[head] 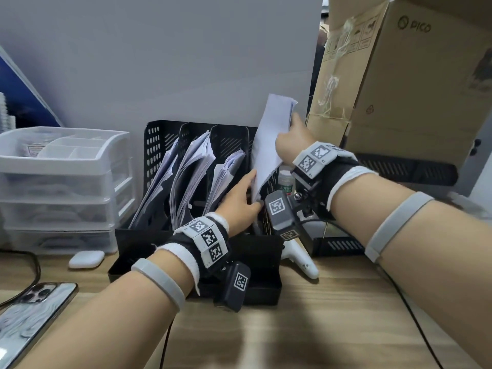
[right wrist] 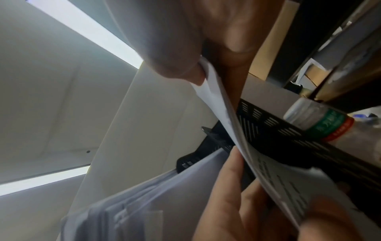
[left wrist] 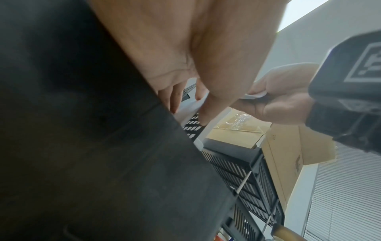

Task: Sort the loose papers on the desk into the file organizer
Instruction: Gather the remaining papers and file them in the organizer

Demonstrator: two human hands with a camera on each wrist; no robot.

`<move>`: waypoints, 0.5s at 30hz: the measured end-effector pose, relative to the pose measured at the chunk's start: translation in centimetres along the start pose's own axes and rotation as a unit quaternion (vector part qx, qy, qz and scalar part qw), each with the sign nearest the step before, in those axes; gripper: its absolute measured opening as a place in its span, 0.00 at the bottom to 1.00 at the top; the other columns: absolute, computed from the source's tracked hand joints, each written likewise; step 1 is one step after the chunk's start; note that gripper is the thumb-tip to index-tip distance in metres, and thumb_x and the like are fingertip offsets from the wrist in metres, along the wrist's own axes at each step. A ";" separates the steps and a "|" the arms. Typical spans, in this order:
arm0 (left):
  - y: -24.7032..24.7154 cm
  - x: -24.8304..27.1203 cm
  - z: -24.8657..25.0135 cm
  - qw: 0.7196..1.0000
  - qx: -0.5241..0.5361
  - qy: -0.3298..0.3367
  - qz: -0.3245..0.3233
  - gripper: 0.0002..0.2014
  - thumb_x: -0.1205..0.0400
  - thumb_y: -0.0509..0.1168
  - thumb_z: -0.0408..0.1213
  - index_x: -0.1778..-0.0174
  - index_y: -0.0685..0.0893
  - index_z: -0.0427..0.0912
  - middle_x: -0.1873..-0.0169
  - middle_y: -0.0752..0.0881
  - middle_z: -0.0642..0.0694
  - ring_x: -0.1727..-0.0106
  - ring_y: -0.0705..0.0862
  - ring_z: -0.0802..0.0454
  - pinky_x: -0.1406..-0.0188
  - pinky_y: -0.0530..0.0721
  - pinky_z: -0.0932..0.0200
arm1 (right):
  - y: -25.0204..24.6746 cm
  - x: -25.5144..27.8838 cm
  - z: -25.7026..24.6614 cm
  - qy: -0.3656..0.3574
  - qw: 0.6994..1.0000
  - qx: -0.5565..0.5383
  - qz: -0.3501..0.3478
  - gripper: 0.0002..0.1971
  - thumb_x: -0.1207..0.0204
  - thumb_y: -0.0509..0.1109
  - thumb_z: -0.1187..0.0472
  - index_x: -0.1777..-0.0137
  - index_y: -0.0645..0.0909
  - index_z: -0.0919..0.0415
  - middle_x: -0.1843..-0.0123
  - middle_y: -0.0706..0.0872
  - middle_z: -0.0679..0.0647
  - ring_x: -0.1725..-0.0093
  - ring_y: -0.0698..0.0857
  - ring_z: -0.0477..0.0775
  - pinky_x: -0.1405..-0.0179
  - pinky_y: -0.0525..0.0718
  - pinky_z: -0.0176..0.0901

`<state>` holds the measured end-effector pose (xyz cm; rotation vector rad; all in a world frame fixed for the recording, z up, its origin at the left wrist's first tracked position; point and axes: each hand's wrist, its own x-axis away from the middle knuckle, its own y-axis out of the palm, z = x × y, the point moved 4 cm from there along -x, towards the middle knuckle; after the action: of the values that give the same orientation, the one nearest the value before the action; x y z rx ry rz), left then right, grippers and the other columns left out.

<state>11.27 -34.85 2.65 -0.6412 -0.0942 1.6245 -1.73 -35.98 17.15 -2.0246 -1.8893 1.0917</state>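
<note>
A black mesh file organizer [head: 157, 139] stands at the back of the wooden desk. Its three left slots hold leaning stacks of paper [head: 194, 169]. A sheaf of white papers [head: 271, 145] stands tilted over the rightmost slot, its lower end inside. My right hand [head: 290, 134] pinches the sheaf's upper right edge. In the right wrist view that hand [right wrist: 195, 70] has its thumb on the near face of the papers [right wrist: 218, 104]. My left hand [head: 243, 198] holds the lower edge between fingers and thumb, as the right wrist view of the left hand [right wrist: 237, 203] shows.
A white drawer unit [head: 61, 166] stands left of the organizer, with a white earbud case [head: 86, 259] and a phone [head: 29, 320] nearer me. A cardboard box [head: 415, 83] looms at the right. A small bottle [head: 286, 179] and a white controller [head: 303, 265] sit beside the organizer.
</note>
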 end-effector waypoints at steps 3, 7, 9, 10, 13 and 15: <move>0.2 -0.2 -0.4 1.000 -0.014 0.007 0.008 0.40 0.21 0.74 0.44 0.14 0.63 0.63 0.25 0.81 0.52 0.25 0.80 0.56 0.24 0.81 0.44 | 1.7 -0.1 0.8 0.006 0.999 -0.025 -0.031 0.22 0.20 0.58 0.65 0.25 0.67 0.58 0.40 0.84 0.65 0.45 0.86 0.68 0.41 0.85 0.65; 0.6 -0.3 -0.5 0.999 -0.033 0.007 0.005 0.40 0.22 0.77 0.42 0.15 0.67 0.58 0.28 0.83 0.50 0.26 0.81 0.52 0.26 0.82 0.43 | 4.2 0.7 2.2 0.017 0.992 0.016 -0.121 0.30 0.21 0.61 0.65 0.20 0.59 0.54 0.41 0.84 0.66 0.46 0.87 0.69 0.47 0.89 0.69; 0.6 -0.2 -0.4 0.999 -0.038 0.002 0.010 0.34 0.21 0.76 0.40 0.19 0.71 0.54 0.31 0.85 0.50 0.30 0.84 0.51 0.28 0.84 0.43 | 5.2 1.2 2.7 0.016 0.986 0.028 -0.165 0.31 0.24 0.65 0.62 0.22 0.60 0.51 0.41 0.85 0.65 0.47 0.88 0.68 0.48 0.89 0.68; 0.4 0.1 -0.3 0.999 -0.038 -0.001 0.016 0.31 0.21 0.75 0.39 0.21 0.74 0.53 0.33 0.86 0.51 0.32 0.86 0.51 0.30 0.85 0.42 | 5.5 1.5 2.9 0.017 0.982 0.030 -0.184 0.32 0.26 0.68 0.60 0.23 0.62 0.50 0.42 0.85 0.64 0.46 0.89 0.67 0.49 0.90 0.68; -0.2 0.6 0.2 0.998 -0.038 0.009 0.045 0.30 0.21 0.74 0.39 0.22 0.74 0.53 0.34 0.86 0.51 0.33 0.86 0.52 0.34 0.88 0.43 | 5.9 2.1 3.3 0.011 0.977 0.010 -0.215 0.31 0.26 0.71 0.57 0.23 0.66 0.50 0.40 0.85 0.60 0.43 0.88 0.63 0.49 0.91 0.65; -0.7 1.3 0.8 0.997 -0.048 0.017 0.062 0.32 0.20 0.72 0.39 0.19 0.71 0.53 0.31 0.85 0.49 0.30 0.85 0.51 0.31 0.86 0.43 | 5.5 2.9 3.3 0.009 0.972 -0.026 -0.232 0.28 0.23 0.72 0.58 0.24 0.68 0.52 0.39 0.86 0.58 0.41 0.88 0.60 0.49 0.92 0.62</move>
<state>11.48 -33.28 3.20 -0.7611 -0.1097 1.7367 0.47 -35.54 10.49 -1.4846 -2.2403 0.8989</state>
